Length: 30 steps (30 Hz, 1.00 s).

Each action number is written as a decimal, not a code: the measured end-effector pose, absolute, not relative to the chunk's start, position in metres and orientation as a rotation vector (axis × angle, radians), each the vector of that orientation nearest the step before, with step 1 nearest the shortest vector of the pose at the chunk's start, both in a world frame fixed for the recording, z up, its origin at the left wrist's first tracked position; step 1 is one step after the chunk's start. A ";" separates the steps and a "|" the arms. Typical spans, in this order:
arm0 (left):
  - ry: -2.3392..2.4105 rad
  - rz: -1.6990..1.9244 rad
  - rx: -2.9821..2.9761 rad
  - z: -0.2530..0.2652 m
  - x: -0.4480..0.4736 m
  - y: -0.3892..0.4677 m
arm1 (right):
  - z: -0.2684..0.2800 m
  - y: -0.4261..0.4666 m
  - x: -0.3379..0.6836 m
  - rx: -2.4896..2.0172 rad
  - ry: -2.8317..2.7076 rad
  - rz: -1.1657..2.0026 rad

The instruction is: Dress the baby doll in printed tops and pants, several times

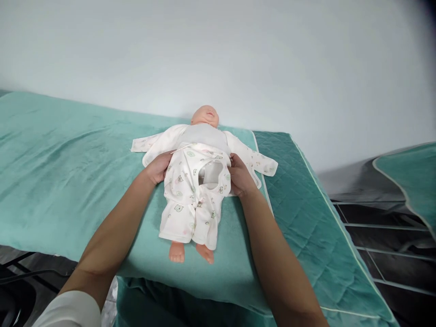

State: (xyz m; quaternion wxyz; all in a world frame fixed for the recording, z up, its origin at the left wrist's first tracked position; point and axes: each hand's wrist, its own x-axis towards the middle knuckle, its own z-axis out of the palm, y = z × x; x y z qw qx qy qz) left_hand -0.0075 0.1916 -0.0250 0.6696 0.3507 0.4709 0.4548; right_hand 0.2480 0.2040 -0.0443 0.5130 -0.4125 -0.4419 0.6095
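Observation:
A baby doll (205, 116) lies on its back with its head toward the wall and its bare feet toward me. White patterned split-crotch pants (180, 181) cover its legs and reach up over its waist. An open white jacket (243, 147) is on its arms and spreads out to both sides. My left hand (159, 168) is closed on the waistband at the left side of the pants. At the opposite side, my right hand (240, 176) grips the waistband too. Fabric and the doll's body partly hide the fingertips of both hands.
Under the doll is a light green sheet (68, 181) on a bed against a white wall (218, 54). Darker quilted green cover (306, 218) shows at the right. Beyond it are metal bars (384, 227) and another green cover (415, 177). Dark chair parts (17, 286) stand at lower left.

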 end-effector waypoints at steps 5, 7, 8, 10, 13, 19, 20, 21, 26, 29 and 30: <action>1.047 1.003 0.821 -0.030 -0.013 0.192 | -0.046 0.206 0.250 -0.913 -1.047 1.491; 1.052 0.998 0.817 -0.029 -0.013 0.190 | -0.046 0.206 0.250 -0.903 -1.044 1.492; 1.053 0.999 0.815 -0.028 -0.013 0.190 | -0.046 0.206 0.250 -0.903 -1.048 1.488; 1.048 1.010 0.818 -0.026 -0.013 0.188 | -0.046 0.206 0.250 -0.907 -1.061 1.470; 1.039 1.030 0.823 -0.025 -0.011 0.187 | -0.046 0.206 0.250 -0.923 -1.074 1.450; 1.114 1.034 0.910 -0.023 -0.009 0.184 | -0.043 0.202 0.252 -0.914 -1.084 1.468; 1.127 1.029 0.941 -0.022 -0.009 0.183 | -0.043 0.202 0.252 -0.915 -1.096 1.462; 1.136 1.023 0.978 -0.021 -0.008 0.182 | -0.042 0.201 0.252 -0.918 -1.108 1.453; 1.185 1.043 1.234 -0.016 -0.008 0.179 | -0.044 0.201 0.253 -0.947 -1.103 1.426; 1.276 1.122 1.360 -0.014 -0.008 0.179 | -0.049 0.205 0.253 -1.014 -1.070 1.382; 1.320 1.148 1.373 -0.014 -0.007 0.178 | -0.051 0.206 0.253 -1.042 -1.059 1.371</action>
